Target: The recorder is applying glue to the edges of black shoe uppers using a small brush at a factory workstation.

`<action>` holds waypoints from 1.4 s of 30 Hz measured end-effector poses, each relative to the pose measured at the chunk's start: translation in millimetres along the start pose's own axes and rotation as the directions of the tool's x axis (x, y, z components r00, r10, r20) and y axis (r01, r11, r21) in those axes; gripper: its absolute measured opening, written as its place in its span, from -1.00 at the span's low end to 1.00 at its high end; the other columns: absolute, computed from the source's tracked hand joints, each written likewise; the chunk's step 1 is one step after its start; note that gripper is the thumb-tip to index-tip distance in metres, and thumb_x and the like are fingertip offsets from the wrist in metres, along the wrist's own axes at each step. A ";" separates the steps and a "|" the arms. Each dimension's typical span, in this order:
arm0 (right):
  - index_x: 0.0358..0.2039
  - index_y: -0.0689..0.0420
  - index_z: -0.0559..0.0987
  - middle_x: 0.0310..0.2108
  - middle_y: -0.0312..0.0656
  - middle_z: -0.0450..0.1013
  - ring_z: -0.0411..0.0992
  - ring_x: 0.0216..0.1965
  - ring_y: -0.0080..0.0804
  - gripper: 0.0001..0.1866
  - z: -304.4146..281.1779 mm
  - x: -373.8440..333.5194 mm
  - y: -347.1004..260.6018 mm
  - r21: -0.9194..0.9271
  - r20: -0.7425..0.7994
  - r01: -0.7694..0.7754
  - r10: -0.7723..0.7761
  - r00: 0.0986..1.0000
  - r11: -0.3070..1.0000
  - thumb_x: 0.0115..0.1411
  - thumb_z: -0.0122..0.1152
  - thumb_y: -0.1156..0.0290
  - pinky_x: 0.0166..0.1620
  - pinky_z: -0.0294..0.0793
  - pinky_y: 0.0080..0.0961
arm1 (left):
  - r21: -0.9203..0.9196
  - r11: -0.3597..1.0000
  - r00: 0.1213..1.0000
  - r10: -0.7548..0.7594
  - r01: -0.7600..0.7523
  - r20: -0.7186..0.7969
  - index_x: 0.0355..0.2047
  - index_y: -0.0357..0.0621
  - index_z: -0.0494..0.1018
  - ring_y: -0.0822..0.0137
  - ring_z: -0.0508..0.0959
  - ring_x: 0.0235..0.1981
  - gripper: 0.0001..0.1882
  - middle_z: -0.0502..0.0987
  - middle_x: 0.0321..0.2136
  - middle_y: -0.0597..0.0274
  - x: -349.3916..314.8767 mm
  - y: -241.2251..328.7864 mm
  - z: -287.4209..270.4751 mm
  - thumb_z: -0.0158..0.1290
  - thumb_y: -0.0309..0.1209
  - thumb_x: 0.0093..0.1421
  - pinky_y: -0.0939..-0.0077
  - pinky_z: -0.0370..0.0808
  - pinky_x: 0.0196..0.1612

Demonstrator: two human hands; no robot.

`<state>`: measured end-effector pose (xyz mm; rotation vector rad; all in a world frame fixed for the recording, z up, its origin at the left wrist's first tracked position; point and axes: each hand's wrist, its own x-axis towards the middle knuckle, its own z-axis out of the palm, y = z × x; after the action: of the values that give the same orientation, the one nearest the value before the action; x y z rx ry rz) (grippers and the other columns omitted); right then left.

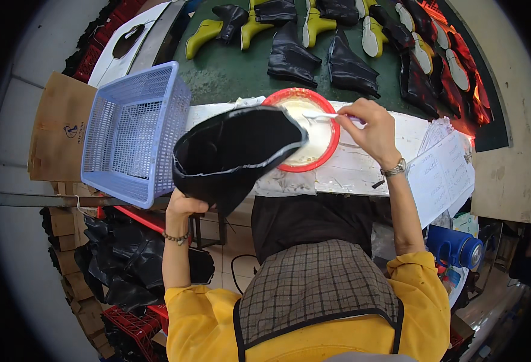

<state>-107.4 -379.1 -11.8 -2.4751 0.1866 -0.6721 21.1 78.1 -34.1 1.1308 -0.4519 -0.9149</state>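
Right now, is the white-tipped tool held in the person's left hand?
No, the right hand holds the white-tipped tool, while the left hand holds the black open-topped piece.

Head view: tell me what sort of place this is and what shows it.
Likely a boot-making workshop: boots lie across the green table, the left hand holds a black upper, and the right hand holds a brush at a red bowl of white liquid, perhaps glue.

blue basket (170, 117); brown cardboard (57, 136); blue flask (449, 246); handwritten papers (440, 178)

Matt boot lining (235, 139), plastic bowl (297, 93).
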 end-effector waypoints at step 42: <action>-0.32 0.05 0.78 -0.34 -0.35 0.64 0.52 -0.25 -0.46 -0.84 -5.2 59.7 -55.6 0.432 0.021 0.403 -0.456 0.889 0.807 0.03 0.54 0.41 0.02 0.28 -0.41 | -0.517 0.834 0.917 0.033 0.194 0.397 0.31 -0.46 0.30 -0.04 0.47 0.26 0.00 0.46 0.25 -0.14 37.9 -37.5 63.2 0.45 -0.55 -0.20 0.07 0.34 0.34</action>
<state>-59.1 -351.5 48.1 -2.1332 -0.5392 -0.6519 -17.4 6.3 -48.4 0.4348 -0.4247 -1.2594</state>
